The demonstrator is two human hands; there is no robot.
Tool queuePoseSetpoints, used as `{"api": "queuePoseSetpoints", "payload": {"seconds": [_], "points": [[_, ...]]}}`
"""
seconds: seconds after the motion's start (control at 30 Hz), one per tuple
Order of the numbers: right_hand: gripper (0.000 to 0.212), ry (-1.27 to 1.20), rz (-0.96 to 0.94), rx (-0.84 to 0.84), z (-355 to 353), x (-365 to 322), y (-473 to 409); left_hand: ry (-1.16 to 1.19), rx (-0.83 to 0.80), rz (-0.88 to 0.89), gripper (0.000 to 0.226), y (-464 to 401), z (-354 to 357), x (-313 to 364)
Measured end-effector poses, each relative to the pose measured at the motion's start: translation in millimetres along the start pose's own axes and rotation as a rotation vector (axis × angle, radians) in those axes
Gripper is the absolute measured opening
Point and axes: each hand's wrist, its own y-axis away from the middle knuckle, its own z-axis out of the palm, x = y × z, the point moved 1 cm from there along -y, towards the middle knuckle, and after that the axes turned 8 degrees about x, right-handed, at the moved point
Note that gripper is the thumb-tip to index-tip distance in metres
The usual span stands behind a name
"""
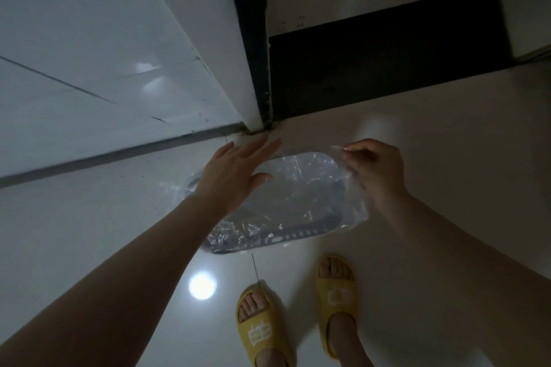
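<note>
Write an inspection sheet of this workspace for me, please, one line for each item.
Surface: glossy pale floor tiles, with a round light reflection.
Job's things: clear plastic bag draped over a grey slotted basket on the floor.
Clutter: nothing seen.
Grippers: left hand open, fingers straight, above the bag; right hand pinches the bag's edge.
Cables: nothing sure; one thin dark line near the slippers, unclear.
Surroundings: white wall, dark vertical strip, dark threshold, yellow slippers on the feet.

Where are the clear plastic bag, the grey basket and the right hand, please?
clear plastic bag (304,173): head view, crinkled film near its middle.
grey basket (293,236): head view, slotted near wall.
right hand (374,171): head view, its back.
</note>
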Motion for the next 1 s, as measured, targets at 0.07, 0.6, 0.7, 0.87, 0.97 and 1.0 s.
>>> {"api": "queuePoseSetpoints", "payload": {"seconds": [0.07, 0.6, 0.7, 0.87, 0.97, 1.0], "points": [[0.007, -0.068, 0.117, -0.001, 1.8, 9.7, -1.0, -0.028, -0.03, -0.008, 0.059, 3.4, 3.0, -5.0], [0.047, 0.251, -0.347, 0.046, -68.8, -20.4, 73.9, 0.19, 0.298, -0.329, 0.06, 86.1, -26.9, 41.3], [0.055, 0.446, -0.418, -0.012, -57.3, 0.2, 96.8, 0.172, 0.223, -0.257, 0.055, 98.9, -13.3, 77.4], [0.034, 0.088, 0.278, 0.128, -34.6, 23.6, 99.0, 0.109, 0.105, -0.275, 0.052, 83.5, 12.0, 107.5], [0.013, -0.04, 0.351, 0.087, -27.2, 28.8, 90.2, 0.098, 0.134, -0.311, 0.031, 82.8, 19.2, 103.2], [0.016, -0.088, 0.398, 0.039, -26.1, 30.4, 88.8, 0.09, 0.138, -0.316, 0.025, 85.6, 20.4, 100.4]]}}
